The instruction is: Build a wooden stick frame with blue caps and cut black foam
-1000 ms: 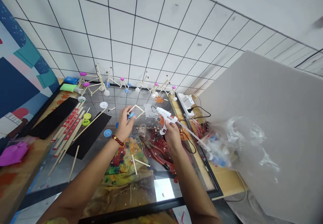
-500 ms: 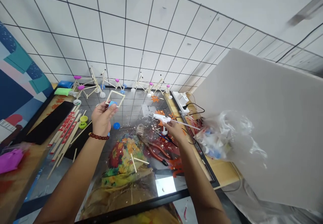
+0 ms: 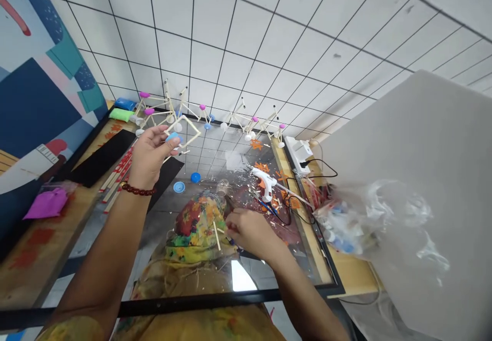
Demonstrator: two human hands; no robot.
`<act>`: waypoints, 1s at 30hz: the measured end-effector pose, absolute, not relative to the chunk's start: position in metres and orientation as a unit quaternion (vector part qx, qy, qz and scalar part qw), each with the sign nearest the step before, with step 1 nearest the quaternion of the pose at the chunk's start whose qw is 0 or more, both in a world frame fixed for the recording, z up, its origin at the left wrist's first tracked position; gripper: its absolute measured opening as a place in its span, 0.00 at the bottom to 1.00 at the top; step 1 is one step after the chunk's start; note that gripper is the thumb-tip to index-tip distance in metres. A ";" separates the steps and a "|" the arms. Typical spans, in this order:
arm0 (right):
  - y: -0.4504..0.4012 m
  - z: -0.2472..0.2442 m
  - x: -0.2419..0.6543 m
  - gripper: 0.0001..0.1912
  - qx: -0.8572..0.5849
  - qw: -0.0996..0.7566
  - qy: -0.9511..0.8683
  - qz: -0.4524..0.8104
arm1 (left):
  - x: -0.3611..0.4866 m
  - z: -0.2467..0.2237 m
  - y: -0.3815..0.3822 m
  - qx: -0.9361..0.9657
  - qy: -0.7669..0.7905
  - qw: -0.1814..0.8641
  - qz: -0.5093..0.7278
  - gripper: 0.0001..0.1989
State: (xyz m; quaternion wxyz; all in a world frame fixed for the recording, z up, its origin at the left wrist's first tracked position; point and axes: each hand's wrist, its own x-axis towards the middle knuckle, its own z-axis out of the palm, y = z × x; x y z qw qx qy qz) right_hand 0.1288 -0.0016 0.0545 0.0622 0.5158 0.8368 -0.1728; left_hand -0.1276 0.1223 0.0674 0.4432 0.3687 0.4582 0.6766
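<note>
I have the left hand [image 3: 149, 152] up at left of centre, thumb and fingers closed on a small blue piece [image 3: 174, 137] that sits at the near corner of a square frame of pale sticks [image 3: 191, 142], held raised and tilted over the table [image 3: 207, 300]. My right hand [image 3: 249, 228] is low, just right of centre, its fingers curled inward beside two short loose sticks [image 3: 217, 237]; I cannot tell whether they grip one. The white glue gun [image 3: 266, 183] lies right of centre, apart from both hands, among pale scraps and orange patches, with a clear glue stick [image 3: 294, 195] running out of its back end. Along the far edge I get a row of stick models [image 3: 234, 118] with pink, white and blue round parts. A dark blue cap [image 3: 195, 177] and a light blue one sit near the middle. Red-marked sticks [image 3: 119, 174] lie between two black sheets [image 3: 103, 157] at left. A white power strip [image 3: 296, 155] sits at the right edge of the glass, and clear plastic bags [image 3: 346, 225] lie farther right.
</note>
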 end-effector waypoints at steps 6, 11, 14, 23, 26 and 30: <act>-0.009 0.048 0.136 0.06 0.478 0.066 0.847 -0.223 | -0.092 0.068 0.107 0.381 0.430 0.542 0.613 0.23; 0.033 0.094 0.159 0.06 0.482 -0.340 0.727 -0.350 | -0.068 0.063 0.096 0.363 0.417 0.609 0.569 0.20; 0.067 0.110 0.160 0.10 0.439 -0.528 0.576 -0.443 | -0.058 0.063 0.090 0.352 0.408 0.612 0.579 0.19; 0.106 0.089 0.144 0.14 0.374 -0.645 0.394 -0.538 | -0.046 0.060 0.082 0.396 0.427 0.582 0.568 0.19; 0.105 0.088 0.145 0.14 0.373 -0.650 0.387 -0.538 | -0.043 0.056 0.082 0.401 0.429 0.581 0.564 0.18; 0.108 0.085 0.143 0.16 0.391 -0.650 0.371 -0.536 | -0.041 0.055 0.082 0.407 0.429 0.585 0.555 0.18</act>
